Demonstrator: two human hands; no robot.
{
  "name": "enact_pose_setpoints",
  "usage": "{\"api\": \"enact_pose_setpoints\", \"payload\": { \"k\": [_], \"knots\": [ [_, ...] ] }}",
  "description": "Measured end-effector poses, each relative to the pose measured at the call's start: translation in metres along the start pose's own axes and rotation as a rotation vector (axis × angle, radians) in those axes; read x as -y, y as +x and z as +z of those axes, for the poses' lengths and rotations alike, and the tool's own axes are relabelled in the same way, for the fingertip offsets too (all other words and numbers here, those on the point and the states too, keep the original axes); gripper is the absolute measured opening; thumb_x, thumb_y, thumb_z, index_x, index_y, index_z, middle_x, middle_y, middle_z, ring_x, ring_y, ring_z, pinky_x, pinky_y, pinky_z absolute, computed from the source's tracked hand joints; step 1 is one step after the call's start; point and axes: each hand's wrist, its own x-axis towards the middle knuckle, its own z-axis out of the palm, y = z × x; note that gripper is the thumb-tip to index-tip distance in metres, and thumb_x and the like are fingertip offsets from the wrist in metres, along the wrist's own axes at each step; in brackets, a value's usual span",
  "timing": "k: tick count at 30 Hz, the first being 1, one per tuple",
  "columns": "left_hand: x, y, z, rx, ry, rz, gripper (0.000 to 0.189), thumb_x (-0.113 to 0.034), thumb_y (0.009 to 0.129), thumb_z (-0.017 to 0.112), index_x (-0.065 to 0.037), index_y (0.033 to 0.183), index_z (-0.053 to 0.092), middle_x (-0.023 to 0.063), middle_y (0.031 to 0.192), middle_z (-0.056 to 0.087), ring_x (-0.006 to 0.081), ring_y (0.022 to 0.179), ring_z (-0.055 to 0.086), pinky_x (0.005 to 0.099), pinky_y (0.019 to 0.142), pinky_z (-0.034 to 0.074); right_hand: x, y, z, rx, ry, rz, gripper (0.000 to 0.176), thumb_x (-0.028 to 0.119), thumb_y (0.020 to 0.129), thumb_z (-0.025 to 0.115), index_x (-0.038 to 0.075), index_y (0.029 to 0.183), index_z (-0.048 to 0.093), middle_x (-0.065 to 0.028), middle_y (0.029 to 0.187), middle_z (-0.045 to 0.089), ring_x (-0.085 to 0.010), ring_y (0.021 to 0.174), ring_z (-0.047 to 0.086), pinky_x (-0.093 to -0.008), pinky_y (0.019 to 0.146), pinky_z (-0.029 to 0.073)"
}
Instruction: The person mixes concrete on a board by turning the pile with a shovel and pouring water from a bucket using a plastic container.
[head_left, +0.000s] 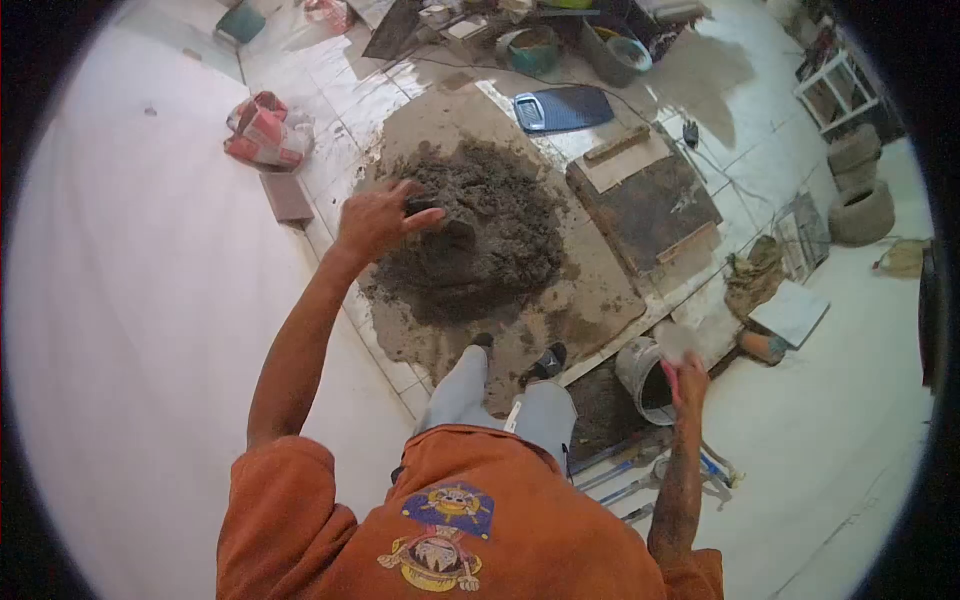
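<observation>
My left hand is over the left side of a heap of wet grey mortar, fingers curled and thumb stretched out. Something dark shows between thumb and fingers; against the mortar I cannot make out what it is. Low on the right, my right hand grips the pinkish-red handle of what looks like a trowel, its pale blade smeared by motion. That blade is beside the rim of a tilted, mortar-stained bucket. The heap sits on a mortar-smeared board in front of my feet.
Right of the heap lies a dirty dark panel with wood strips on it. A blue ribbed object and tubs are farther back. A red-and-white bag stands left. Long-handled tools, a white tile and a rounded container are right.
</observation>
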Motion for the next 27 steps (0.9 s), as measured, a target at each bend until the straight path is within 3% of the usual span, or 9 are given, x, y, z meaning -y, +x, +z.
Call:
{"api": "enact_pose_setpoints", "payload": {
  "k": [1,4,9,12,14,20,23,25,27],
  "knots": [
    [0.001,0.0,-0.006,0.037,0.029,0.007,0.059,-0.062,0.08,0.043,-0.01,0.105,0.055,0.0115,0.093,0.06,0.0287,0.082,0.061,0.0424,0.066,0.047,0.067,0.009,0.009,0.016,-0.227,-0.166,0.04,0.007,0.076,0.063,-0.007,0.111,0.05,-0.0175,0.106,0.054,-0.0305,0.093,0.059,-0.0362,0.075,0.052],
    [0.023,0.002,0.002,-0.119,-0.09,0.183,0.058,-0.065,0.079,0.042,-0.014,0.105,0.055,0.0121,0.095,0.059,0.0308,0.079,0.062,0.0422,0.061,0.049,0.198,0.034,0.065,0.193,1.075,0.234,0.053,0.003,0.079,0.055,-0.006,0.127,0.033,-0.0218,0.116,0.049,-0.0298,0.101,0.056,-0.0358,0.083,0.05],
    [0.056,0.015,0.012,-0.119,-0.139,0.311,0.057,-0.065,0.079,0.041,-0.015,0.105,0.054,0.0116,0.095,0.058,0.0333,0.082,0.061,0.0423,0.063,0.05,0.411,0.053,0.147,0.398,1.337,-0.075,0.05,0.008,0.079,0.06,-0.002,0.124,0.039,-0.019,0.115,0.052,-0.0304,0.101,0.055,-0.0368,0.084,0.049],
    [0.078,0.017,0.007,-0.163,-0.192,0.386,0.056,-0.063,0.079,0.043,-0.015,0.106,0.054,0.0115,0.096,0.058,0.033,0.082,0.061,0.0433,0.065,0.05,0.504,0.062,0.199,0.516,1.372,-0.248,0.051,0.017,0.079,0.065,0.003,0.122,0.043,-0.0167,0.116,0.053,-0.0312,0.107,0.052,-0.0397,0.086,0.047],
    [0.097,0.025,0.01,-0.227,-0.194,0.447,0.054,-0.061,0.079,0.045,-0.015,0.106,0.054,0.0115,0.095,0.058,0.032,0.082,0.061,0.0431,0.066,0.05,0.528,0.078,0.236,0.983,1.782,-0.364,0.051,0.015,0.081,0.063,0.006,0.126,0.039,-0.0173,0.117,0.052,-0.0332,0.109,0.049,-0.0401,0.084,0.048],
    [0.157,0.063,0.033,-0.353,-0.266,0.553,0.044,-0.047,0.082,0.053,-0.007,0.099,0.057,0.0141,0.087,0.063,0.03,0.082,0.061,0.0388,0.07,0.049,0.615,0.091,0.332,0.798,1.56,-0.258,0.043,0.007,0.088,0.049,0.004,0.126,0.03,-0.0231,0.119,0.047,-0.0384,0.107,0.049,-0.0454,0.082,0.05],
    [0.179,0.069,0.034,-0.209,-0.343,0.512,0.047,-0.049,0.081,0.052,-0.007,0.101,0.057,0.0145,0.091,0.063,0.0311,0.083,0.06,0.0394,0.072,0.049,0.626,0.107,0.37,0.755,1.442,-0.29,0.038,0.006,0.088,0.049,0.003,0.122,0.033,-0.025,0.116,0.047,-0.0388,0.104,0.05,-0.0486,0.08,0.05],
    [0.192,0.091,0.062,-0.572,-0.272,0.645,0.048,-0.05,0.081,0.052,-0.008,0.103,0.057,0.0144,0.093,0.063,0.0304,0.086,0.06,0.0403,0.075,0.048,0.634,0.109,0.375,0.801,1.482,-0.237,0.037,0.005,0.086,0.052,0.003,0.119,0.037,-0.0229,0.117,0.048,-0.0358,0.1,0.053,-0.0451,0.078,0.051],
    [0.204,0.099,0.065,-0.668,-0.295,0.701,0.048,-0.051,0.081,0.052,-0.009,0.105,0.057,0.0146,0.096,0.062,0.03,0.09,0.059,0.0409,0.079,0.046,0.636,0.116,0.379,0.884,1.461,-0.319,0.039,0.013,0.085,0.055,0.004,0.12,0.04,-0.0207,0.114,0.05,-0.0337,0.099,0.055,-0.0449,0.08,0.05]
  ]
}}
